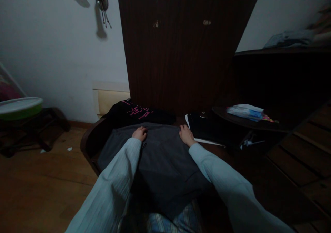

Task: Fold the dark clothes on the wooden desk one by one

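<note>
A dark grey garment (160, 164) lies spread over a low dark table (89, 140) in front of me. My left hand (140, 133) rests on the garment's far left part, its fingers curled into the cloth. My right hand (185, 134) lies on the far right part, its fingers bent down over the cloth edge. Both arms wear pale blue sleeves. Whether either hand truly grips the fabric is hard to see in the dim light.
A black garment with pink print (134, 113) lies behind the grey one. A black and white folded item (204, 128) sits to the right. A round shelf holds a blue-white packet (245, 111). A dark wooden door stands behind. A green-rimmed tray (19, 107) sits far left.
</note>
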Tool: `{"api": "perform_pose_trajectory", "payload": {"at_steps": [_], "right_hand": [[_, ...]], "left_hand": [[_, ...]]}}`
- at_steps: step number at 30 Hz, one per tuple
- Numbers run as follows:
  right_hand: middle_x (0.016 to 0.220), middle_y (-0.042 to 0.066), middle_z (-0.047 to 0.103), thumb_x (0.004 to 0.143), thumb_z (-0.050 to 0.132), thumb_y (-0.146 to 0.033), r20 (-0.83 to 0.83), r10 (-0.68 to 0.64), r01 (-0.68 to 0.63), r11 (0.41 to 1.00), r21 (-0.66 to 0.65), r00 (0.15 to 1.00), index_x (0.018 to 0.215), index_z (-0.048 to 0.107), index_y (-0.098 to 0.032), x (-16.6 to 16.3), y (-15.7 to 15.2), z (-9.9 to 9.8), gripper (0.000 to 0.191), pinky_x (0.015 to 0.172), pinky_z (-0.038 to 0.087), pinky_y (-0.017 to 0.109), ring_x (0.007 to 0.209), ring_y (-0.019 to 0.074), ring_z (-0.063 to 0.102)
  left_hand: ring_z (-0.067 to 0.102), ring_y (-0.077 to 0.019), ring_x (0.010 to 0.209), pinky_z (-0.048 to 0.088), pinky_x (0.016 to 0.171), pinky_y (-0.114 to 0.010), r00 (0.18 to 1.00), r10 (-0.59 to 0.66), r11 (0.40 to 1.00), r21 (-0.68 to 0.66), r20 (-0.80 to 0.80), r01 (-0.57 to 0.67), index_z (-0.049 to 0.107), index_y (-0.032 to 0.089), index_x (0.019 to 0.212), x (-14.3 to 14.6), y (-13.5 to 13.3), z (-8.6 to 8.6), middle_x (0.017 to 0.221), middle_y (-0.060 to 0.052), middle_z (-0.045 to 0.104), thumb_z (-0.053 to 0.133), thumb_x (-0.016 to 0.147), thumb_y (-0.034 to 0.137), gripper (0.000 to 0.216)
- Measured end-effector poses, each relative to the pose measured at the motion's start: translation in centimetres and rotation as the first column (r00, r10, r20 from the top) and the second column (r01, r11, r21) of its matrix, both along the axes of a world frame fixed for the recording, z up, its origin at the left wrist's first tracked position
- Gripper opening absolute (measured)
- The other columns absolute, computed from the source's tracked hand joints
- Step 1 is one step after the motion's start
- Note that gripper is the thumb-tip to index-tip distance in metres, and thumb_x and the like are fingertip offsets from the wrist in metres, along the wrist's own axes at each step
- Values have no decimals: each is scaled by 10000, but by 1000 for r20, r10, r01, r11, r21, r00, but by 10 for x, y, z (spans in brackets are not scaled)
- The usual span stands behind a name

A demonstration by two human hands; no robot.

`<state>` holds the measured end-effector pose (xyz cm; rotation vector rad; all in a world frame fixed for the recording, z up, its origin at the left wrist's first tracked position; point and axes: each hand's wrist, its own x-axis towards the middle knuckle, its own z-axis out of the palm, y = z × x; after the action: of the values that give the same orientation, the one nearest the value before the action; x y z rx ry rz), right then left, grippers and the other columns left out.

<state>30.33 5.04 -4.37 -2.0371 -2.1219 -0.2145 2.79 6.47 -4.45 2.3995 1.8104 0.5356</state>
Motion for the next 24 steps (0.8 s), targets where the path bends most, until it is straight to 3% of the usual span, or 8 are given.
{"api": "perform_pose_trajectory", "payload": {"at_steps": [5,9,12,16,24], "right_hand": [[1364,114,307,821,314,-116,68,129,-127,991,-34,989,1277,367,-178,3,4,-1,464,962,255,382,1232,245,273],[1379,105,302,827,278,-123,30,137,-133,984,-118,990,1308,327,-159,4,6,-1,485,978,237,375,1251,226,256],[1370,101,325,836,265,-146,16,137,-132,976,-172,990,1318,311,-142,5,8,1,484,971,254,346,1242,216,278],[1357,120,341,839,265,-156,54,148,-134,969,-209,988,1314,315,-132,3,10,4,479,940,291,347,1228,231,295],[1222,173,447,834,265,-105,108,120,-101,981,-167,987,1254,370,-96,-8,2,15,433,858,349,354,1110,252,398]], "left_hand": [[526,-167,1037,389,915,-248,998,-62,997,-42,22,63,566,156,1076,-7,-3,3,1133,-53,579,400,754,180,363],[555,-152,992,406,886,-221,994,-112,985,-132,22,113,581,191,1051,-42,-5,20,1090,-13,609,429,761,275,338],[536,-175,1017,407,883,-240,992,84,993,-68,-98,-91,577,193,1053,-76,-8,37,1105,-34,586,445,727,208,352],[494,-218,1064,434,832,-270,900,310,947,20,-307,-320,566,210,1061,-103,-17,49,1163,-74,515,471,692,182,381],[461,-225,1077,433,805,-308,841,321,926,-40,-435,-374,487,180,1128,-92,-27,41,1147,-113,493,396,750,167,389]]}}
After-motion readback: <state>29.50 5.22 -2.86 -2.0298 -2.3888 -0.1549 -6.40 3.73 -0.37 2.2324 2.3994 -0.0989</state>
